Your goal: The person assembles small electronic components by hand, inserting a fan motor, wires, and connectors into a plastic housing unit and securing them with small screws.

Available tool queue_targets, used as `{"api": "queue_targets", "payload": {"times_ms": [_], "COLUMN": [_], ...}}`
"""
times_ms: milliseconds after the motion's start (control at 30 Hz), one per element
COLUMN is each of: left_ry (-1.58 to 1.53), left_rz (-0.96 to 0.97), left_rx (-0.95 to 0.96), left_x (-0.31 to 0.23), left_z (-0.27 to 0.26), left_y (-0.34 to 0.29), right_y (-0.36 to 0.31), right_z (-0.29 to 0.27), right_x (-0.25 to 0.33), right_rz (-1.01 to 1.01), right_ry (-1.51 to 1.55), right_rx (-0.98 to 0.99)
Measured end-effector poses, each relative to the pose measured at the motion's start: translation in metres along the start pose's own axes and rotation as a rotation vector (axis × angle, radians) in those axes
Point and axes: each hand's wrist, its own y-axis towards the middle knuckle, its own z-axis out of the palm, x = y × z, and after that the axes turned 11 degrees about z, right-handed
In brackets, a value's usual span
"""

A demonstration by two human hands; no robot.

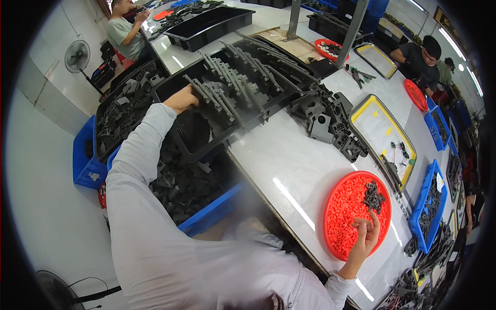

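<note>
My left arm stretches out to a black tray [217, 147] at upper middle, which holds rows of long dark grey strips [227, 77]. Over the tray's left side, my left hand [181, 99] is closed with the fingers curled down by the strip ends; what they grip is hidden. At lower right, my right hand [365, 238] hovers over the near edge of a round red basket [326, 227]. Its fingers are bent but apart, with nothing visible in them. Small red plastic pieces [346, 206] fill the basket, and a clump of small black parts [373, 197] lies on top.
Black moulded parts [323, 121] lie on the white table [268, 155], beside a yellow-edged tray [387, 134]. Blue crates [212, 209] of black parts stand below the table's left edge. Another blue crate [429, 206] sits at right. Other people work farther off.
</note>
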Motion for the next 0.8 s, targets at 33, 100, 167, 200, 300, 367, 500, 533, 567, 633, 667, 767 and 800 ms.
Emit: {"api": "queue_targets", "payload": {"times_ms": [33,100,167,200,300,367,500,533,567,633,667,767,800], "left_ry": [-0.020,-0.042,-0.043,-0.042,-0.074,-0.049,0.873,1.003,1.128,0.918,0.776,0.636,0.611], "left_rz": [0.001,0.001,0.004,-0.005,-0.003,0.007,0.344,0.393,0.442,0.487,0.588,0.935,0.985], "left_rx": [-0.009,-0.008,-0.013,-0.037,-0.071,-0.097,-0.123,-0.154,-0.187,-0.360,-0.320,-0.017,0.068], "left_x": [-0.003,0.003,0.015,0.018,0.019,0.015,0.029,0.012,-0.005,-0.058,-0.077,-0.104,-0.103], "left_z": [-0.002,-0.003,0.000,-0.004,-0.004,0.001,-0.040,-0.033,-0.026,0.038,0.076,0.176,0.205], "left_y": [-0.002,0.001,0.012,0.017,0.019,0.009,-0.015,-0.038,-0.062,-0.108,-0.126,-0.152,-0.145], "right_y": [0.000,0.000,0.000,0.000,0.001,0.001,-0.002,-0.003,-0.004,-0.004,-0.005,-0.002,0.000], "right_z": [0.000,0.000,0.001,0.003,0.010,0.010,-0.005,-0.013,-0.019,-0.027,-0.030,-0.040,-0.039], "right_x": [0.000,-0.002,-0.003,-0.003,-0.002,0.001,0.010,0.009,0.009,0.008,0.007,0.004,0.007], "right_rz": [0.002,-0.001,0.011,0.018,0.036,0.039,0.010,0.003,-0.003,0.010,0.027,0.012,0.010], "right_ry": [-0.001,0.020,0.038,0.060,0.057,0.073,0.051,0.011,-0.032,-0.066,-0.092,-0.074,-0.063], "right_rx": [-0.005,0.001,0.009,0.025,0.055,0.034,0.009,-0.010,-0.028,-0.061,-0.081,-0.079,-0.088]}}
